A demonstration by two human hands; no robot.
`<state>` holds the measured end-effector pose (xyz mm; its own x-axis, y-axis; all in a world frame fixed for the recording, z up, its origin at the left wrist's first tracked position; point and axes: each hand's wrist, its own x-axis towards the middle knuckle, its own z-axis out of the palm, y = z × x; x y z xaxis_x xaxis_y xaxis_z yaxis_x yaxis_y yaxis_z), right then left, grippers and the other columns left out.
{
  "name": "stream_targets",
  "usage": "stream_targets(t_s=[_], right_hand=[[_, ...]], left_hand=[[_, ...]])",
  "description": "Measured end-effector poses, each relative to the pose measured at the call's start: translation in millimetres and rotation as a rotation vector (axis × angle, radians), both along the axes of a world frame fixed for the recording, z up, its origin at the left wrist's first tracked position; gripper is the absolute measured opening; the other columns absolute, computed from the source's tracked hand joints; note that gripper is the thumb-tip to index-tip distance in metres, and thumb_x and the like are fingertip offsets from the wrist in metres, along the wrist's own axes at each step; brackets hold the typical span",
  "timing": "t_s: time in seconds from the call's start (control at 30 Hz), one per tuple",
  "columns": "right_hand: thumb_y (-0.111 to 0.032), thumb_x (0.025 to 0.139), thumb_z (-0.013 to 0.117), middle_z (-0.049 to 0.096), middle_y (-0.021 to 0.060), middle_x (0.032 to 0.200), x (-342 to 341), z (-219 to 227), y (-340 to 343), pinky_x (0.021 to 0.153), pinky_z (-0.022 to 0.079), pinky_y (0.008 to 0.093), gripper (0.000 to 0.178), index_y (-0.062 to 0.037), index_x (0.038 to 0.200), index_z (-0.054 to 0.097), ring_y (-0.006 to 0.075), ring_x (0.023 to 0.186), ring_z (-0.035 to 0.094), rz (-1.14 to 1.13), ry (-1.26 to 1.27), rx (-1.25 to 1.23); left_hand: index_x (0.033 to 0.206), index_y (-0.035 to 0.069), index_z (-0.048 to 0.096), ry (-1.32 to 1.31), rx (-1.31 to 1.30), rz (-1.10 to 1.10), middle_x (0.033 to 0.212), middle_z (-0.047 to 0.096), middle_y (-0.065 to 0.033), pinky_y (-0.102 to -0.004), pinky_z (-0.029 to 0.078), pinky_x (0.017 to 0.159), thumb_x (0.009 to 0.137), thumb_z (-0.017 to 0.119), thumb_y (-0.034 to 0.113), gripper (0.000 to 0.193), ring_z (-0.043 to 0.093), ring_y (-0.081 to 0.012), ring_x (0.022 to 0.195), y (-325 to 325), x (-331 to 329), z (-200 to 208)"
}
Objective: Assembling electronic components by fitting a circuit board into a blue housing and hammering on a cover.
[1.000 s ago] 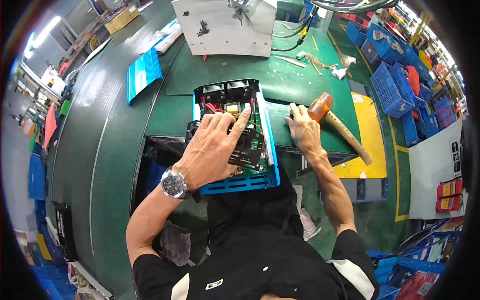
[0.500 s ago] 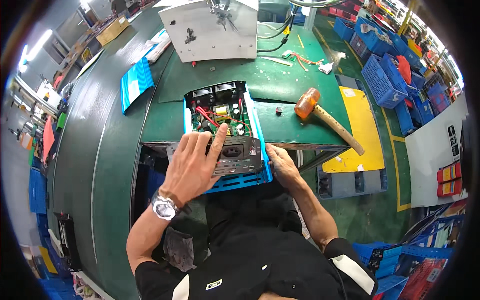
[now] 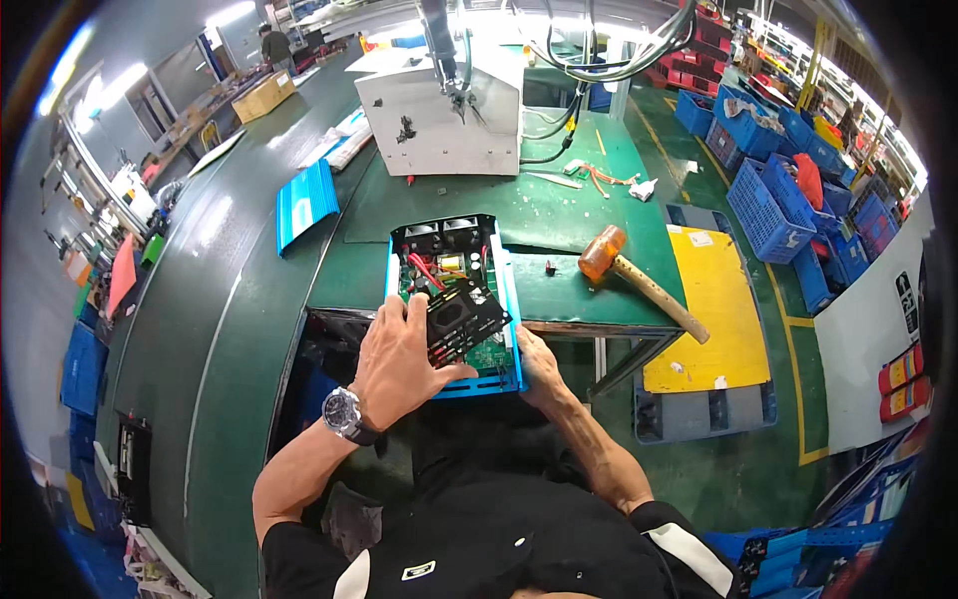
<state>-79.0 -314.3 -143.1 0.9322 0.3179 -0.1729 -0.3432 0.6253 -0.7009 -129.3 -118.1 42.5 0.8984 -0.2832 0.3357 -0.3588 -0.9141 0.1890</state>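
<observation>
Two bare hands work on an open blue housing [image 3: 454, 384] that sits at the near edge of the green table [image 3: 569, 215], partly overhanging it toward the person. Left hand [image 3: 399, 359], with a wristwatch [image 3: 342, 412] at the wrist, lies flat with fingers spread over a tilted black circuit board [image 3: 461, 317], fingertips pressing its near-left part; this grip is open, resting on the board rather than wrapped about it. Right hand [image 3: 539, 364] is at the near-right corner of the housing, touching its blue side wall; whether its fingers curl under the edge cannot be told, as they are hidden by the housing.

Inside the housing, beyond the board, red wires [image 3: 424, 270] and two black fans [image 3: 444, 235] at the far end are visible. Right of the housing, a mallet [image 3: 639, 280] with an orange head and wooden handle lies on the table, handle projecting past the table edge over a yellow floor panel [image 3: 714, 309]. At the far side stands a white machine casing [image 3: 439, 120]. A ribbed blue cover [image 3: 304, 200] rests on the conveyor belt [image 3: 220, 299] to the left.
</observation>
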Motion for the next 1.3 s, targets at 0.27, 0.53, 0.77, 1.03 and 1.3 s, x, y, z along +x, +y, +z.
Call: stream_targets(t_s=[0.27, 0.53, 0.77, 1.03, 1.3], right_hand=[[-0.035, 0.112, 0.04, 0.069, 0.0086, 0.117, -12, -4, -28, 0.086, 0.059, 0.0326, 0.044, -0.0009, 0.136, 0.055, 0.0163, 0.096, 0.069, 0.093, -0.06, 0.058], [-0.038, 0.109, 0.051, 0.067, 0.0013, 0.113, -78, 86, -37, 0.083, 0.054, 0.0265, 0.049, -0.0031, 0.143, 0.053, 0.0083, 0.094, 0.062, 0.351, -0.041, -0.206], [-0.032, 0.11, 0.046, 0.072, 0.0105, 0.111, -72, 36, 1, 0.086, 0.058, 0.037, 0.041, 0.0023, 0.126, 0.063, 0.0186, 0.093, 0.071, 0.544, 0.245, -0.256], [-0.029, 0.106, 0.055, 0.07, 0.0065, 0.093, -57, 17, -29, 0.08, 0.058, 0.0377, 0.027, -0.0049, 0.106, 0.067, 0.0195, 0.082, 0.068, 0.367, 0.574, -0.094], [-0.021, 0.098, 0.056, 0.064, -0.0064, 0.068, -24, -33, -82, 0.043, 0.044, 0.0234, 0.018, -0.0186, 0.083, 0.066, 0.0082, 0.051, 0.056, 0.346, 0.631, 0.067]], left_hand=[[0.126, -0.006, 0.046, 0.152, 0.046, -0.033, 0.108, 0.054, -0.0217, -0.0468, 0.052, 0.08, 0.068, 0.092, 0.041, 0.088, 0.061, -0.0403, 0.097, -8, -30, 28], [0.126, -0.002, 0.045, 0.191, 0.147, -0.039, 0.103, 0.051, -0.0193, -0.0461, 0.05, 0.069, 0.068, 0.09, 0.028, 0.08, 0.059, -0.039, 0.086, -25, -109, 59], [0.117, -0.003, 0.054, 0.297, 0.051, 0.105, 0.104, 0.058, -0.0209, -0.0468, 0.053, 0.079, 0.068, 0.089, 0.033, 0.07, 0.064, -0.0406, 0.091, 4, -93, 34], [0.116, -0.004, 0.055, 0.205, -0.119, 0.117, 0.104, 0.058, -0.0198, -0.045, 0.053, 0.08, 0.071, 0.087, 0.035, 0.067, 0.063, -0.0391, 0.095, -39, -54, -15], [0.11, -0.003, 0.051, 0.155, -0.078, 0.275, 0.105, 0.057, -0.0183, -0.0449, 0.057, 0.074, 0.065, 0.085, 0.066, 0.089, 0.065, -0.0354, 0.095, -77, -2, -53]])
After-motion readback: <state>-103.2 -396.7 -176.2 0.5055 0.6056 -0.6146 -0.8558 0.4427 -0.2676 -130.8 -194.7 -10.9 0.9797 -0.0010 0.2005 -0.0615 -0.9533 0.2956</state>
